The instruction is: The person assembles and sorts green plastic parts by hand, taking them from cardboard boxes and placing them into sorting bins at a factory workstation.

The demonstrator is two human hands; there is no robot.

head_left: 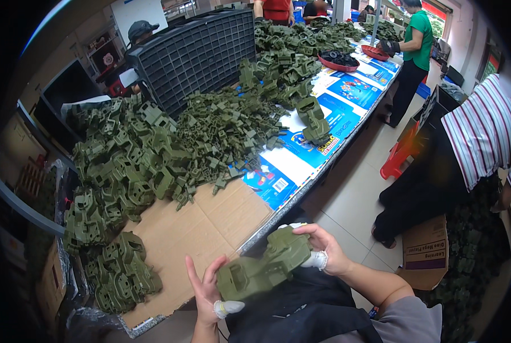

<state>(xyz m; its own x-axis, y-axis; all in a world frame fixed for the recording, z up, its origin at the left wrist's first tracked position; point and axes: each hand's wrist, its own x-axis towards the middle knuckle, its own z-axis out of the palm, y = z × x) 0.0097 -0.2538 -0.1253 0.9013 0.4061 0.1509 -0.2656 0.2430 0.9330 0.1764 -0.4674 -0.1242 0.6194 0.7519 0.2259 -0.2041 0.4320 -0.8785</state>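
In front of my apron I have an olive-green plastic toy vehicle body (261, 271), slightly blurred and tilted up to the right. My right hand (327, 251) grips its far right end, fingers over the top and a white-covered thumb or finger against its side. At the lower left end is my left hand (208, 291), its thumb in a white finger cover along the lower edge and a bent finger at the upper edge. The left index finger sticks out straight, off the part. Similar bodies (121, 274) are stacked on the table's near left corner.
Brown cardboard (204, 228) covers the near table. Beyond lie a heap of small green parts (227, 131), larger green bodies (124, 154) and an upright black crate (198, 60). Printed blue sheets (329, 114) line the right edge. Co-workers stand right, near an open carton (427, 254).
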